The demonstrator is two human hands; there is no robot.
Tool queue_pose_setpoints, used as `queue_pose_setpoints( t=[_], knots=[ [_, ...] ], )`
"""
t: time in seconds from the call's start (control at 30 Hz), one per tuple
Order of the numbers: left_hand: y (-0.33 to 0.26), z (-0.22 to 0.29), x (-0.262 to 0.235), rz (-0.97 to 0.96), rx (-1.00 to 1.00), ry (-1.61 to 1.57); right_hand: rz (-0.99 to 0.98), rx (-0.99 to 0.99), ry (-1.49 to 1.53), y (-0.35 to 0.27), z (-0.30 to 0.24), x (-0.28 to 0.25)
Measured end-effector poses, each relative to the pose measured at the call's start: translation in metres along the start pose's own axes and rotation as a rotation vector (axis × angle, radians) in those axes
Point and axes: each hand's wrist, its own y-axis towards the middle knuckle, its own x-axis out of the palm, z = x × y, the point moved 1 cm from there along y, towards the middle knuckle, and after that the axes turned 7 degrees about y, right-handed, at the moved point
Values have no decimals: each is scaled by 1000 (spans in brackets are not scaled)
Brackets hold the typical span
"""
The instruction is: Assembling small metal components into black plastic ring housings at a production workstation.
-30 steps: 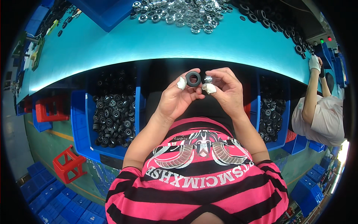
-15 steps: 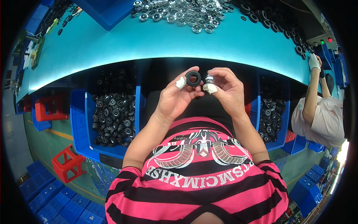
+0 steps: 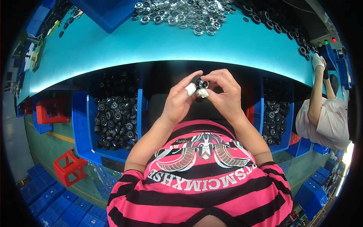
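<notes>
Your hands meet just below the bench edge, near the middle of the view, above your striped pink-and-black shirt (image 3: pixel 200 181). Your left hand (image 3: pixel 179 102) pinches a small black ring (image 3: pixel 197 80) between thumb and forefinger, both tips wrapped in white tape; your right hand (image 3: pixel 223 92) closes its fingertips on a shiny metal bearing (image 3: pixel 203 83) pressed against the ring's face. The two parts touch — whether the bearing is fully seated in the ring you cannot tell from here, so the pairing looks under way, not finished. At nine o'clock from your hands a blue bin (image 3: pixel 81 125) holds a heap of the same black rings, matte and rubbery-looking; at three o'clock a second bin (image 3: pixel 281 125) holds more. Much stock looks left to go through. Farther out, the teal bench (image 3: pixel 113 45) curves across, smooth and glossy. At twelve o'clock on it lies a pile of bearings (image 3: pixel 181 15), bright and round — and toward one o'clock, loose black rings (image 3: pixel 280 26). At three o'clock a co-worker's gloved hand (image 3: pixel 317 60) reaches up to the bench.
</notes>
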Motion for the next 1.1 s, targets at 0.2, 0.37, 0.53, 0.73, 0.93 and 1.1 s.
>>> queue_pose_setpoints(
  t=[0.2,0.37,0.53,0.73,0.93,1.1],
  knots=[
    [3,-11,0,74,96,258,-21,-60,-125,-4,4,7],
    [5,-16,-6,175,115,268,-90,1,54,-4,5,11],
    [5,-15,-21,36,81,53,-69,365,518,-7,28,5],
    [3,-12,-6,21,77,115,-104,555,597,-6,35,8],
    [3,-11,-12,70,126,465,-115,604,741,-8,37,12],
    [7,-13,-13,152,201,457,-60,563,801,-13,43,19]
  ],
)
